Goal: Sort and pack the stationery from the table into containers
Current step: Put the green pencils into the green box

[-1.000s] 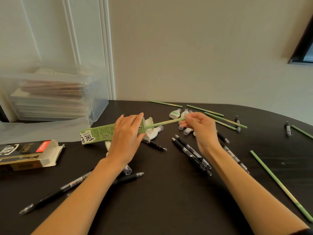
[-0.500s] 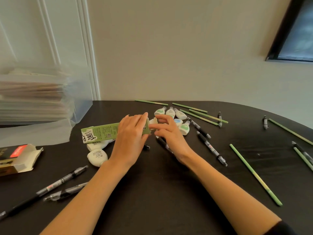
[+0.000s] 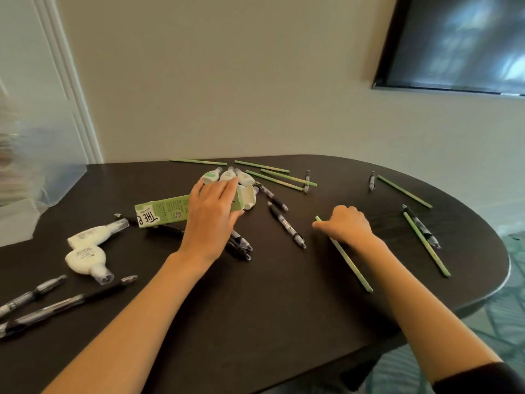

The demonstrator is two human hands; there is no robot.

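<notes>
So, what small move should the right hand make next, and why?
Probably lift the pencil and bring its tip to the open end of the box. The right hand grips the pencil near its far end, and the pencil lies flat on the table. The left hand holds the box with its open flap facing right.

We read only "THE" in large dark letters on the near end of the green carton (image 3: 163, 211); its finer print is illegible.
</notes>
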